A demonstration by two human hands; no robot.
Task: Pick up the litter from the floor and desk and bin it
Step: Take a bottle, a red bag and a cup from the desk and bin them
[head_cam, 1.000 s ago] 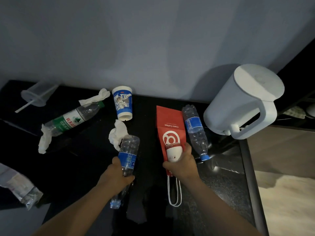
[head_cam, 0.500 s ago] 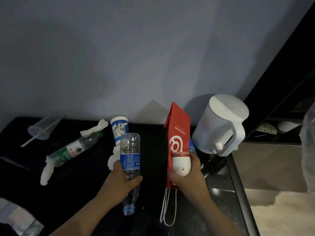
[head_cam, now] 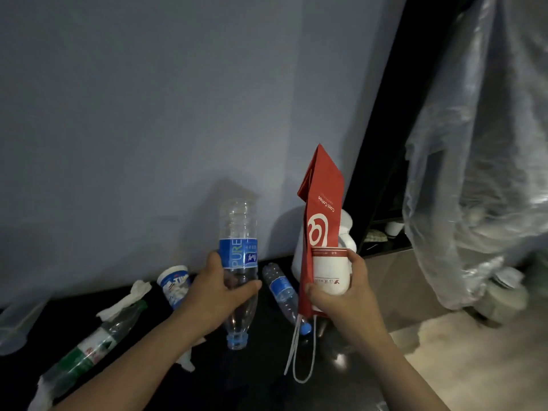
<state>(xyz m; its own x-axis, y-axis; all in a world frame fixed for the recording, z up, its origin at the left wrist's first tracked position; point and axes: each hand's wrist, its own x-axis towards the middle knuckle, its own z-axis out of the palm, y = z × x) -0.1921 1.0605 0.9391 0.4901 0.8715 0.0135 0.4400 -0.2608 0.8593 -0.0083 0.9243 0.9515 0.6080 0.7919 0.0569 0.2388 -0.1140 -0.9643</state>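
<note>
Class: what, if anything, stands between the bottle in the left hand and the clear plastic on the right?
The right hand, holding a red paper bag and white cup, stands between the bottle and the clear plastic. A white kettle stands behind them.

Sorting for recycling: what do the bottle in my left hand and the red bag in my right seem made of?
Bottle: clear glossy plastic, with see-through ribbed walls. Bag: matte red paper, it seems, with sharp creased folds and no sheen.

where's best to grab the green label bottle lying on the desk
Around its labelled middle, from above, fingers across the barrel: the green-label bottle lies on its side on the desk, with tissue at cap and base ends.
</note>
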